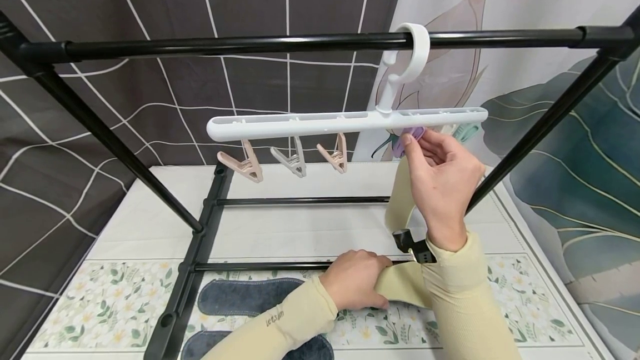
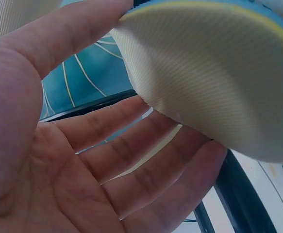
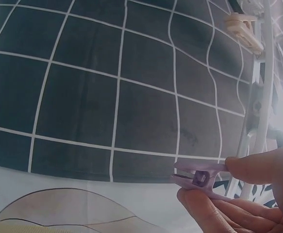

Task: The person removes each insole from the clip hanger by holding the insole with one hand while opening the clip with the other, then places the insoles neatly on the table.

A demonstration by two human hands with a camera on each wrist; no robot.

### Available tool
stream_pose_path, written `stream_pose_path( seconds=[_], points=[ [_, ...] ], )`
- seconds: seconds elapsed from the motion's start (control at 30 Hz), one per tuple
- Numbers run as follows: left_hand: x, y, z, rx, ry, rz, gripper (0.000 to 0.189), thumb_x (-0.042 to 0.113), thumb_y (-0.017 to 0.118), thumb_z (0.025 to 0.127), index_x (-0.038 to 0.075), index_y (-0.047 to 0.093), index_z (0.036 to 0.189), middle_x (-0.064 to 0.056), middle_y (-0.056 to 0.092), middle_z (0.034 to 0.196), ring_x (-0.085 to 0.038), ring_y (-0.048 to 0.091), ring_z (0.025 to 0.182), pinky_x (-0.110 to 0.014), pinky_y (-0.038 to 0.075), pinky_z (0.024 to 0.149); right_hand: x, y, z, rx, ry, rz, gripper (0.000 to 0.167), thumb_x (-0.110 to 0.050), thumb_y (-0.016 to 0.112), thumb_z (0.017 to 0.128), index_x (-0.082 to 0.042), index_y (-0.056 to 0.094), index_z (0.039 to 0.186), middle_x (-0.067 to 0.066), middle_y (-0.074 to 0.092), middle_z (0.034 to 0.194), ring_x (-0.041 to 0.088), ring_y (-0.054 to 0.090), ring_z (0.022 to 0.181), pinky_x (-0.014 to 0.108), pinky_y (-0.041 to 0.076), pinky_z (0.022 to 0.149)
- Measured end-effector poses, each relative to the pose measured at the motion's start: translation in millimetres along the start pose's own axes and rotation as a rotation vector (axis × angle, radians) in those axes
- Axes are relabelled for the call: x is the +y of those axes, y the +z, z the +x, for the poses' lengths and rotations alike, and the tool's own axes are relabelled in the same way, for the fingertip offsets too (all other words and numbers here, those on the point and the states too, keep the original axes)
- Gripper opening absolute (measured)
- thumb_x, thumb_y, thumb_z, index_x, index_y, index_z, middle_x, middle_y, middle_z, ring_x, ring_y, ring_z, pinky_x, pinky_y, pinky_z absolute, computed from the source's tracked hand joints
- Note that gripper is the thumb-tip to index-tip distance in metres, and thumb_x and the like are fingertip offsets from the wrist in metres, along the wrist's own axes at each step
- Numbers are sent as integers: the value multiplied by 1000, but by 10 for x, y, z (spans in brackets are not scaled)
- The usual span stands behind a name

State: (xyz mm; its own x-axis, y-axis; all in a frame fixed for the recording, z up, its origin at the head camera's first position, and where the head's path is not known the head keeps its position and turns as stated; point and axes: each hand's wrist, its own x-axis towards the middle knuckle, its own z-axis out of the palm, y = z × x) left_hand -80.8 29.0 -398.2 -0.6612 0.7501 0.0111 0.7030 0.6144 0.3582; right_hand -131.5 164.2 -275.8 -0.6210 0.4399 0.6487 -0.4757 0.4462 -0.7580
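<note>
My right hand (image 1: 442, 176) pinches a purple clothespin (image 1: 409, 140) under the right half of a white hanger (image 1: 345, 121). In the right wrist view, thumb and fingers press its handles, and the clothespin's jaws (image 3: 182, 175) are slightly parted with nothing between them. Lower down, my left hand (image 1: 357, 279) holds the edge of a cream ribbed insole (image 2: 214, 77) between thumb and fingers. Part of that insole passes behind the right sleeve. Another cream strip (image 1: 398, 199) shows below the purple clothespin; whether it joins the held insole is hidden by the right wrist.
The hanger hooks over a black rack bar (image 1: 240, 44). Pink and grey clothespins (image 1: 290, 160) hang on its left, a green one (image 1: 466, 132) behind the right hand. Dark blue insoles (image 1: 245, 296) lie on the floral mat (image 1: 112, 304). Slanted black posts (image 1: 555, 126) stand either side.
</note>
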Motion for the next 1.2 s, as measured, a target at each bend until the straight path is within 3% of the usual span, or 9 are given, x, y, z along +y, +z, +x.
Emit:
stream_pose_path(
  seconds=[0.47, 0.77, 1.2],
  points=[
    [71, 86, -45, 36, 0, 92, 46, 41, 92, 64, 19, 70, 97, 10, 61, 69, -3, 51, 57, -20, 39, 48, 18, 10, -15, -1, -1, -8, 24, -13, 79, 87, 5, 76, 102, 16, 75, 90, -2, 70, 78, 15, 56, 71],
    [117, 141, -59, 59, -31, 178, 48, 45, 93, 64, 19, 69, 95, 8, 61, 68, -6, 53, 57, -23, 42, 48, 29, 9, -23, 1, -7, -18, 25, -14, 79, 87, 5, 76, 102, 16, 75, 91, -3, 70, 78, 14, 56, 71],
    [149, 217, -71, 119, -14, 258, 46, 45, 93, 63, 19, 64, 87, 7, 63, 69, -10, 59, 58, -26, 44, 46, 22, 1, -37, 2, -6, -21, 26, -16, 80, 87, 5, 76, 103, 16, 75, 91, -3, 70, 78, 14, 56, 71]
  ],
)
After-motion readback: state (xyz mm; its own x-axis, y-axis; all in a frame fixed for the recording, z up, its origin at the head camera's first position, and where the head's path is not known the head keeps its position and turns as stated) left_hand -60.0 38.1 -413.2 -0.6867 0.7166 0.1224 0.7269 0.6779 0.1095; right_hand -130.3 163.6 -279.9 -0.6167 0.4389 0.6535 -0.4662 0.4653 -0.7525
